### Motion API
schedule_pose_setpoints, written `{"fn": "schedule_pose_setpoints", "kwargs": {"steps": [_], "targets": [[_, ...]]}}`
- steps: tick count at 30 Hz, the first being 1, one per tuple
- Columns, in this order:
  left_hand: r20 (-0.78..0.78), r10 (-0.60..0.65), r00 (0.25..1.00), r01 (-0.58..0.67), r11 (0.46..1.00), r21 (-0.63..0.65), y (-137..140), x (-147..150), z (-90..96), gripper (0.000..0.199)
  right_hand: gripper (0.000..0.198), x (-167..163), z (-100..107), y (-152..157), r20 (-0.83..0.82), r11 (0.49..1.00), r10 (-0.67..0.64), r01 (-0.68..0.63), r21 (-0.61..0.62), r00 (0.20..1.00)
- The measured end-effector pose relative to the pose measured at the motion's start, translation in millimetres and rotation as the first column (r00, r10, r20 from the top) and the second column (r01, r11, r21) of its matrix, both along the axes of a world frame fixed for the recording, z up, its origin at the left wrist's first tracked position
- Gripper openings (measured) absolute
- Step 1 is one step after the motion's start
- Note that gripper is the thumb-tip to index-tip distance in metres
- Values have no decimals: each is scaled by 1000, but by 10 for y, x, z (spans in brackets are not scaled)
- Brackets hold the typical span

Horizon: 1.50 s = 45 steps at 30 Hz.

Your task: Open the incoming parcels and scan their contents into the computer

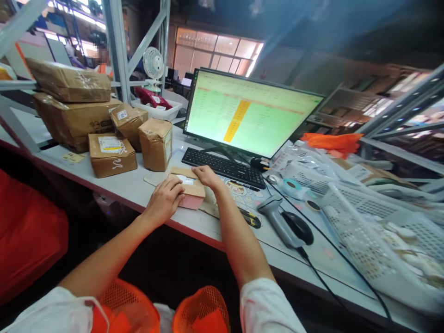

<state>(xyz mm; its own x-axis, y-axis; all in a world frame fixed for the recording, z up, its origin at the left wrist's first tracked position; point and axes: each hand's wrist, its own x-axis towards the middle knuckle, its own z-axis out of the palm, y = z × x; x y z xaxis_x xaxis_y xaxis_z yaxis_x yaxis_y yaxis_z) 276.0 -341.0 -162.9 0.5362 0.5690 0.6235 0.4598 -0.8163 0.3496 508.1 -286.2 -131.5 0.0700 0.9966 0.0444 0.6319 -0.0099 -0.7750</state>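
A small cardboard box [192, 200] with a pinkish front side and a white label on top rests near the front edge of the desk. My left hand [165, 198] grips its left side, fingers bent over the top. At its far right corner, my right hand [207, 176] holds on with curled fingers, the fingertips partly hidden. Brown cardboard or paper lies flat under and beside the box. A yellow-and-black utility knife [250, 218] lies just right of my right forearm.
Several cardboard boxes [113, 159] are stacked at left. A monitor [249, 115] and keyboard [224, 166] stand behind the hands. To the right are a grey barcode scanner [277, 221], a black mouse [297, 228], cables and white plastic baskets [360, 240]. Metal shelf posts [118, 46] frame the desk.
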Motion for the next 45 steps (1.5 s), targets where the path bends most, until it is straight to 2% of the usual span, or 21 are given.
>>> {"fn": "schedule_pose_setpoints", "kwargs": {"steps": [4,9,14,18,21,23,25,28,31,33,35,37,38,40,42,43,45], "targets": [[-70,10,998,-11,1000,-10,49,20,48,11,56,9,-20,-17,-160,998,34,-41,-41,987],[-133,-7,991,3,1000,-31,114,31,176,11,56,30,-118,-10,-357,995,69,-90,-43,932],[-200,1,980,-7,1000,-29,150,70,248,31,54,88,-215,54,-457,994,83,-107,-27,885],[-259,127,957,-105,990,96,109,148,318,46,54,126,-243,88,-487,993,108,-120,6,867],[-252,243,937,-177,950,259,-8,209,371,34,55,141,-248,81,-493,993,113,-116,24,863],[-203,262,943,-187,927,326,-101,228,322,20,57,143,-245,68,-493,993,112,-112,30,863],[-114,231,966,-179,920,349,-180,217,169,17,58,134,-239,53,-489,993,115,-109,41,865],[18,121,992,-119,922,369,-259,157,-179,23,59,104,-236,41,-479,993,122,-105,61,869],[22,91,996,-92,910,403,-330,83,-443,37,58,69,-252,50,-464,992,120,-95,78,878],[-20,111,994,-94,907,410,-371,39,-477,42,55,44,-256,51,-444,993,98,-56,108,891],[-70,118,991,-82,918,387,-389,-6,-389,40,50,16,-224,18,-419,984,50,28,177,907],[-136,94,986,-44,942,332,-375,-64,-216,31,41,-14,-138,-71,-403,948,-9,136,288,915],[-173,69,983,-16,957,291,-356,-98,-112,27,39,-31,-81,-135,-387,905,-30,190,381,921],[-239,6,971,43,979,198,-292,-168,102,23,36,-68,36,-278,-319,764,-26,225,604,947],[-292,-64,954,98,990,103,-191,-225,302,28,42,-111,112,-397,-169,628,29,114,770,985],[-308,-95,947,118,991,58,-127,-245,392,31,47,-132,125,-434,-71,604,66,17,797,995],[-333,-144,932,141,989,-33,20,-264,552,35,54,-168,98,-452,113,653,133,-172,738,985]]}}
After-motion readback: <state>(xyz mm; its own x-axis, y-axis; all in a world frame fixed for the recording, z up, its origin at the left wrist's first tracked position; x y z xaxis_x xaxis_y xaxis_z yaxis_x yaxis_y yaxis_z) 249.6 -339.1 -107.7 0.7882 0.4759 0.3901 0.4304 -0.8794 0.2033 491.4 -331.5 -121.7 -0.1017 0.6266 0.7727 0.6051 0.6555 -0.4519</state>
